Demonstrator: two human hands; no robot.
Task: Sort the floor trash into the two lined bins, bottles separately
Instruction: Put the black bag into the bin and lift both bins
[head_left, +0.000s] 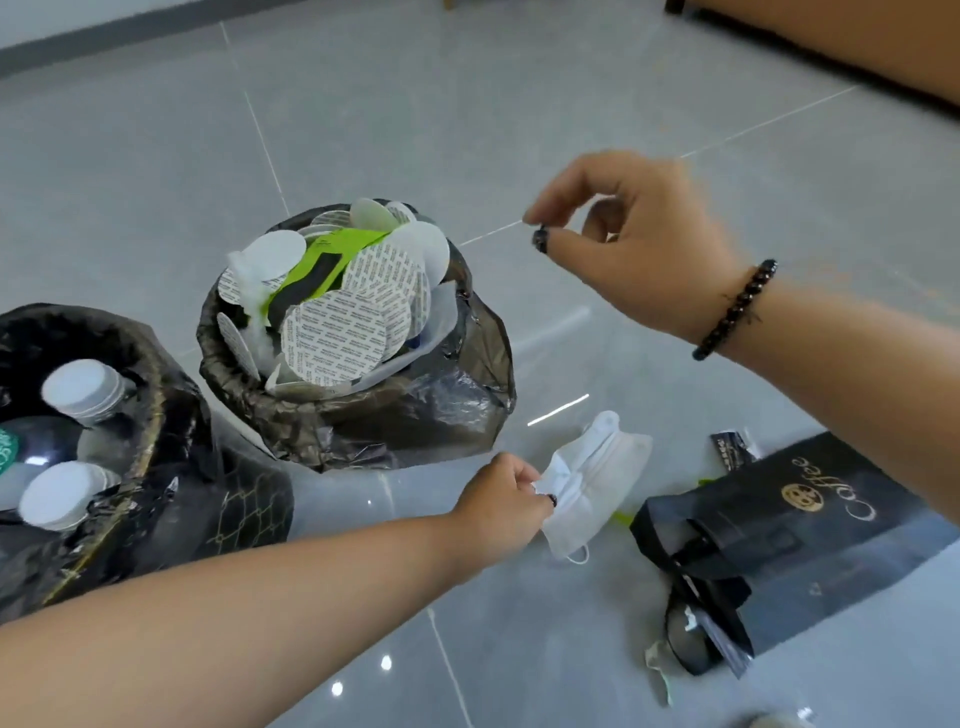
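the left hand (501, 501) pinches one end of a white face mask (592, 488), thumb and fingers curled together on the folded fabric. the mask lies on the grey tiled floor (597, 83) just beside the hand, its ear loop showing at its near end. the right hand (631, 241) is raised above the floor, to the right of the nearer-centre bin, with thumb and forefinger drawn close together; whether they hold anything cannot be told. a dark ring sits on its thumb and a dark bead bracelet (735, 312) circles the wrist.

just to the right of the mask lies a black paper bag (810, 540) printed with "coffee" in gold, flat on the floor, its black handles spread toward the near edge. a small black wrapper (732, 449) rests at the bag's far corner, and small pale scraps (660, 667) lie by its near end.

behind the mask stands a bin lined with a grey-black bag (415, 415), heaped above the rim with round white printed discs (348, 332) and a green and black wrapper (317, 270). at the left edge of the view a second bin with a black liner (156, 467) holds clear bottles with white caps (78, 387), touching one another inside. the two bins stand close together.
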